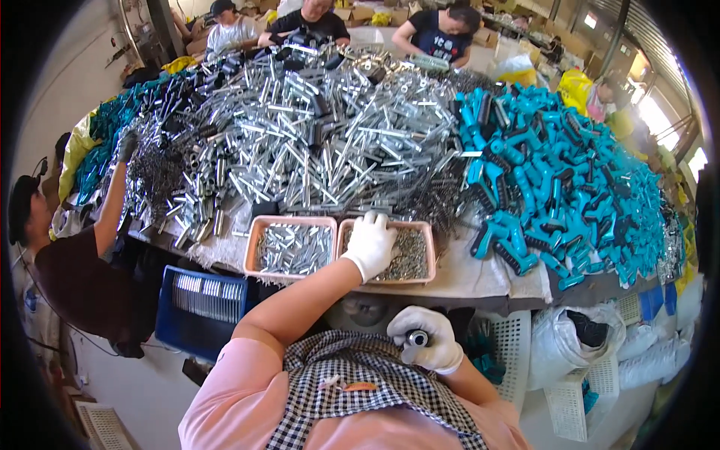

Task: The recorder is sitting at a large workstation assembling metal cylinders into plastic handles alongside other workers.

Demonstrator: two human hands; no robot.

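Note:
My left hand (370, 247), in a white glove, reaches across to the right-hand pink tray (431, 259). It lies over the small metal parts (409, 259) there, its fingers a little apart and their undersides hidden. Close to my body, my right hand (439, 339), also gloved in white, is closed around a dark metal tube (415, 341) whose round end faces up. Beside the first tray stands another pink tray (247, 259) with short silvery pins (296, 249).
Behind the trays rises a heap of metal rods (300, 150); teal-and-black plastic handles (532, 180) pile at right. A blue crate (169, 319) of metal pieces stands at lower left, a white sack (544, 352) at lower right. A co-worker (82, 270) reaches into the heap from the left; several others sit beyond it.

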